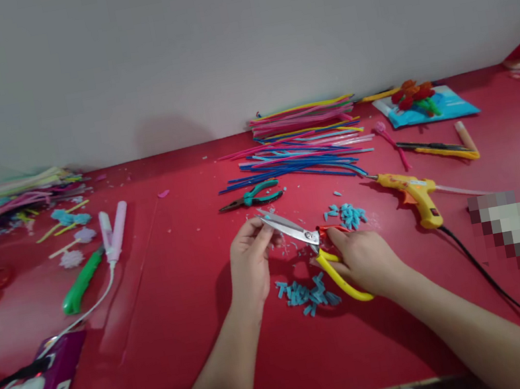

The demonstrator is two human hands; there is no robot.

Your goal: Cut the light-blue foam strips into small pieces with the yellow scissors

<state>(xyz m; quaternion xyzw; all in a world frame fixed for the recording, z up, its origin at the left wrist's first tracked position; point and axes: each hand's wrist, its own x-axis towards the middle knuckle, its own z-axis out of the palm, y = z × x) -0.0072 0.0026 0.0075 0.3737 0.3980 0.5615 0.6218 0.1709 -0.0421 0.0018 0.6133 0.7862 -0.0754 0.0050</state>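
My right hand (369, 259) is closed round the red and yellow handles of a pair of scissors (291, 229). The blades point left, their tips at the fingers of my left hand (250, 260). Those fingers are pinched on a tiny light-blue pipe cleaner piece (268, 218), mostly hidden by the blades and fingers. Below the scissors lies a loose pile of short blue pipe cleaner pieces (302, 293). A second small pile of blue pieces (353, 215) sits beyond my right hand, with trimmed fluff scattered around.
Teal-handled pliers (260, 194) lie behind the scissors, before a stack of coloured pipe cleaners (305, 163). A yellow glue gun (410, 191) with a cord rests on the right. To the left are a pink hair straightener (116, 233), a green-handled tool (82, 286) and a purple box (65, 376).
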